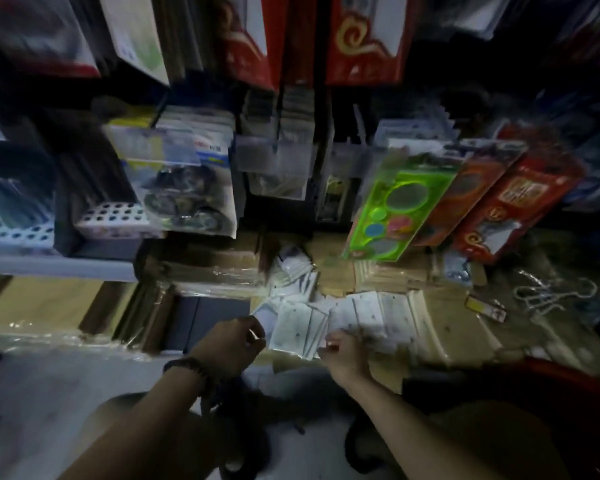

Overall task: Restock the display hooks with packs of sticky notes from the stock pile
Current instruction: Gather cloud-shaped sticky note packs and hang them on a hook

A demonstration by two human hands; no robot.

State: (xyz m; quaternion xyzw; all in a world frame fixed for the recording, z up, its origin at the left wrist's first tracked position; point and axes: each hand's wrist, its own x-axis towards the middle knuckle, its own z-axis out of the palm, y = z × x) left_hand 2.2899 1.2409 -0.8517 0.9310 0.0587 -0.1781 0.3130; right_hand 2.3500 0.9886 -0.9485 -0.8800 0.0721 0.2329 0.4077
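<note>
**Dim shop aisle, both hands at the stock pile**

Low in a dark, blurred aisle, plastic-wrapped cardboard boxes carry a loose fan of packs of sticky notes in clear sleeves. Above them, display hooks hold hanging stationery, among it a bright green pack. The left hand, with a bead bracelet at its wrist, pinches the edge of one pack with narrow fingers. The right hand lies on the fan just beside it, fingers curled; whether they grip, I cannot tell.
</note>
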